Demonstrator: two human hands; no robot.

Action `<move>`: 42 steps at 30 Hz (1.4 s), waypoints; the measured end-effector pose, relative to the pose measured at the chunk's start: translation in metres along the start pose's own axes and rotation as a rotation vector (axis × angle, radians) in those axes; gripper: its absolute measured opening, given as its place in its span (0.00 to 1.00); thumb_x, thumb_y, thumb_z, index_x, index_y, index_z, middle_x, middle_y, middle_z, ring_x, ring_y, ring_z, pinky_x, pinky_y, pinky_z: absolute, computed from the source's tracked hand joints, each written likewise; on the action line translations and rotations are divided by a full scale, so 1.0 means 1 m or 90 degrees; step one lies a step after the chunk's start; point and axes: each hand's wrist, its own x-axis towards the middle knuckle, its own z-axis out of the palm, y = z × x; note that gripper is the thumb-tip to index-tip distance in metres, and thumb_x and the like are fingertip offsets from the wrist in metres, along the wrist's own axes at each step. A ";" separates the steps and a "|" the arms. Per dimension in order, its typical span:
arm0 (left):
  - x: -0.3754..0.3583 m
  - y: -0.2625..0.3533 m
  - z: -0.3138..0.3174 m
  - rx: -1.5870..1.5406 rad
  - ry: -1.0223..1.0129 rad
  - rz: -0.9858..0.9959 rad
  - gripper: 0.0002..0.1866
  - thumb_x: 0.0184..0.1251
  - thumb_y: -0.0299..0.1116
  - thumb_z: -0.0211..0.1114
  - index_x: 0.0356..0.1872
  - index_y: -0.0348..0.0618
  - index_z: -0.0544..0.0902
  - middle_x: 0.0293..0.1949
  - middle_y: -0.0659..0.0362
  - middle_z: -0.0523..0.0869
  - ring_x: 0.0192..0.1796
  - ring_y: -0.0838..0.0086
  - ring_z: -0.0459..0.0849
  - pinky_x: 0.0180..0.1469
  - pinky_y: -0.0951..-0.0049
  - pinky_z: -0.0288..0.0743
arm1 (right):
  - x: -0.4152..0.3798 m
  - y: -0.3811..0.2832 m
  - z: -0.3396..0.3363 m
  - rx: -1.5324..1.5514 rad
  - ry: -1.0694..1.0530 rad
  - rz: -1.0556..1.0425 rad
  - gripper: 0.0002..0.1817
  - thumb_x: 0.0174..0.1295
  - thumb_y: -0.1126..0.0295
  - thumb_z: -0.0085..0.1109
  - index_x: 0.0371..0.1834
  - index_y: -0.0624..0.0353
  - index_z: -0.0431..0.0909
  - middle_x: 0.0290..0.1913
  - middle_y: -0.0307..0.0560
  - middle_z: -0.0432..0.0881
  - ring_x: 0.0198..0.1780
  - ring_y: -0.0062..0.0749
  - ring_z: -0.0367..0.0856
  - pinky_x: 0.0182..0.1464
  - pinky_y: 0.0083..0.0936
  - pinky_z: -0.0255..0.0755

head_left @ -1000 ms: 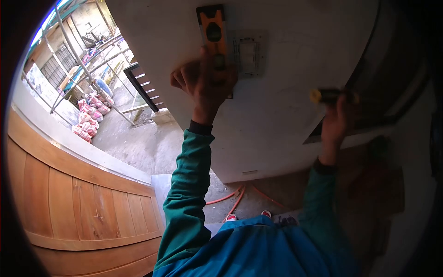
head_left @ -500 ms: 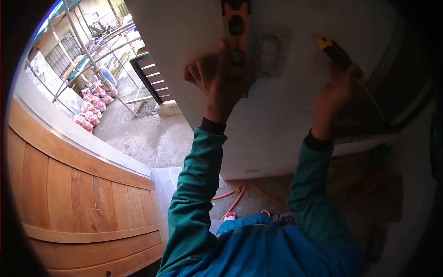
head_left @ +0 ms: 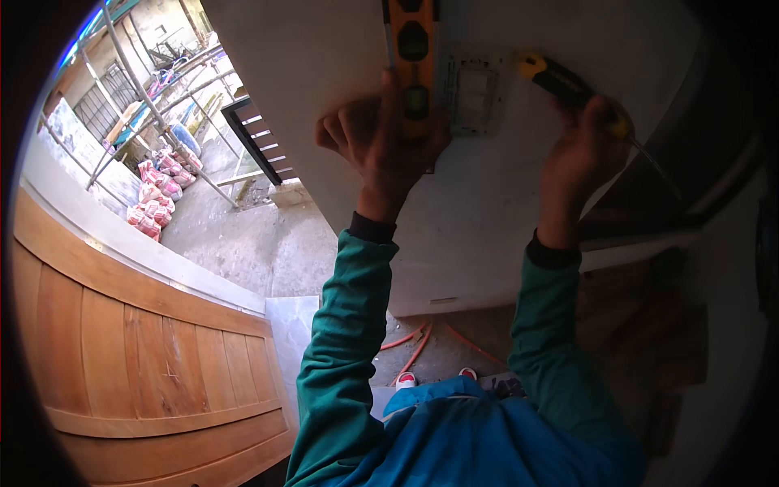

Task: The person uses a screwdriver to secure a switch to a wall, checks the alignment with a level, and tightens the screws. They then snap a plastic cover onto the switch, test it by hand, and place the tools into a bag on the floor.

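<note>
The orange-and-black spirit level with a metal edge (head_left: 415,66) stands against the pale plastered wall (head_left: 471,211), its long axis running up and down the view. The white rectangular switch plate (head_left: 476,91) lies immediately to the right of the level, its long side roughly parallel to it; whether the two edges touch cannot be told. The left hand (head_left: 380,142) grips the lower part of the level, the index finger extended upward along its face and the remaining fingers bent at its left side; the thumb is too dark to make out fully. The right hand (head_left: 587,144) is to the right of the plate and lower, its fingers wrapped around the black-and-yellow screwdriver handle (head_left: 561,84). The handle's long axis slopes from upper left to lower right: the yellow butt end faces the plate and is near its right edge in the view, while the thin metal shank (head_left: 654,168) points away from it. Of the two hands, the left is nearer to the plate. Depth between the handle and the wall cannot be judged.
</note>
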 end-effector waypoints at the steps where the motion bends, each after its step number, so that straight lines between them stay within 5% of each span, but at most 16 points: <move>1: 0.001 -0.001 0.000 0.000 -0.004 0.003 0.39 0.38 0.51 0.75 0.59 0.53 0.79 0.42 0.56 0.71 0.49 0.60 0.70 0.57 0.53 0.56 | 0.002 0.000 -0.002 0.001 0.000 -0.001 0.26 0.61 0.60 0.67 0.47 0.69 0.65 0.39 0.51 0.77 0.33 0.34 0.81 0.40 0.24 0.78; 8: 0.004 0.001 -0.001 0.000 0.015 0.002 0.40 0.38 0.49 0.76 0.60 0.53 0.78 0.42 0.56 0.71 0.47 0.61 0.69 0.55 0.53 0.56 | -0.002 0.003 -0.001 0.052 -0.010 0.055 0.25 0.61 0.62 0.67 0.49 0.67 0.64 0.41 0.51 0.77 0.36 0.34 0.81 0.39 0.25 0.78; 10: 0.009 0.006 -0.005 0.010 0.018 0.053 0.39 0.40 0.40 0.75 0.60 0.39 0.77 0.34 0.63 0.78 0.39 0.68 0.69 0.51 0.61 0.56 | -0.004 -0.001 -0.002 0.043 -0.014 0.076 0.25 0.61 0.63 0.67 0.50 0.67 0.64 0.42 0.52 0.77 0.38 0.34 0.81 0.40 0.25 0.78; 13: 0.014 0.008 -0.003 0.011 0.029 0.088 0.39 0.40 0.39 0.75 0.60 0.39 0.77 0.34 0.64 0.78 0.40 0.69 0.70 0.51 0.62 0.56 | -0.006 -0.008 -0.006 0.061 -0.004 0.076 0.26 0.62 0.64 0.66 0.53 0.64 0.61 0.44 0.50 0.77 0.46 0.34 0.80 0.45 0.25 0.76; 16: 0.009 0.007 -0.005 0.020 0.006 0.038 0.39 0.40 0.39 0.76 0.60 0.39 0.77 0.35 0.65 0.79 0.40 0.69 0.70 0.51 0.62 0.56 | -0.023 -0.027 -0.041 0.049 -0.054 0.137 0.27 0.64 0.65 0.64 0.57 0.59 0.58 0.44 0.47 0.77 0.52 0.32 0.77 0.48 0.25 0.74; 18: 0.008 0.007 -0.005 0.016 0.006 0.035 0.39 0.39 0.39 0.76 0.60 0.39 0.77 0.35 0.65 0.79 0.40 0.69 0.70 0.51 0.61 0.57 | -0.046 -0.038 -0.083 -0.159 -0.236 0.176 0.27 0.66 0.65 0.61 0.59 0.56 0.55 0.47 0.48 0.78 0.54 0.31 0.76 0.53 0.27 0.71; 20: 0.006 0.008 -0.005 0.006 0.001 0.031 0.39 0.39 0.39 0.76 0.60 0.40 0.77 0.35 0.66 0.79 0.40 0.69 0.70 0.51 0.61 0.57 | -0.074 -0.057 -0.129 -0.219 -0.352 0.333 0.22 0.67 0.64 0.58 0.58 0.57 0.59 0.52 0.51 0.78 0.55 0.30 0.75 0.58 0.29 0.67; 22: 0.005 0.006 -0.003 0.016 -0.007 0.023 0.39 0.39 0.39 0.76 0.59 0.40 0.77 0.34 0.64 0.78 0.40 0.67 0.70 0.52 0.60 0.56 | -0.092 -0.082 -0.166 -0.481 -0.368 0.562 0.22 0.68 0.63 0.56 0.61 0.59 0.63 0.58 0.55 0.75 0.60 0.35 0.73 0.64 0.33 0.62; 24: 0.009 0.010 -0.005 0.014 -0.003 0.036 0.39 0.38 0.39 0.76 0.59 0.40 0.77 0.34 0.64 0.78 0.41 0.67 0.70 0.52 0.60 0.56 | -0.127 -0.091 -0.222 -0.730 -0.400 0.363 0.25 0.69 0.63 0.54 0.65 0.61 0.63 0.61 0.58 0.72 0.64 0.43 0.69 0.66 0.35 0.60; 26: 0.010 0.010 -0.005 0.011 0.003 0.050 0.39 0.38 0.39 0.77 0.58 0.39 0.77 0.34 0.63 0.77 0.41 0.66 0.69 0.52 0.60 0.56 | -0.156 -0.103 -0.281 -0.888 -0.246 0.442 0.29 0.68 0.65 0.54 0.70 0.61 0.58 0.64 0.59 0.69 0.68 0.49 0.65 0.68 0.36 0.58; 31: 0.009 0.012 -0.007 0.018 0.002 0.025 0.40 0.38 0.38 0.77 0.59 0.41 0.77 0.35 0.62 0.75 0.42 0.66 0.68 0.51 0.60 0.55 | -0.092 -0.193 -0.174 -0.959 -0.319 0.349 0.28 0.65 0.71 0.55 0.68 0.62 0.62 0.65 0.56 0.70 0.68 0.45 0.66 0.68 0.36 0.58; 35: 0.004 0.008 -0.002 -0.022 -0.013 0.012 0.40 0.38 0.38 0.77 0.61 0.42 0.76 0.35 0.62 0.75 0.42 0.65 0.68 0.50 0.60 0.55 | -0.055 -0.223 -0.078 -0.967 -0.388 -0.008 0.22 0.61 0.77 0.60 0.60 0.66 0.72 0.55 0.54 0.79 0.59 0.40 0.77 0.61 0.31 0.68; 37: 0.000 0.007 0.001 0.010 -0.021 -0.002 0.41 0.39 0.47 0.76 0.62 0.51 0.75 0.41 0.57 0.74 0.46 0.59 0.68 0.55 0.53 0.53 | -0.036 -0.224 -0.043 -0.938 -0.515 -0.158 0.20 0.58 0.78 0.63 0.55 0.66 0.75 0.48 0.53 0.82 0.51 0.40 0.82 0.52 0.28 0.74; 42: -0.001 0.009 0.001 -0.006 -0.031 -0.019 0.41 0.41 0.49 0.75 0.63 0.54 0.75 0.40 0.56 0.74 0.48 0.58 0.68 0.56 0.52 0.54 | -0.026 -0.205 0.005 -0.919 -0.513 -0.184 0.17 0.57 0.79 0.63 0.51 0.64 0.78 0.43 0.53 0.83 0.44 0.40 0.84 0.45 0.29 0.76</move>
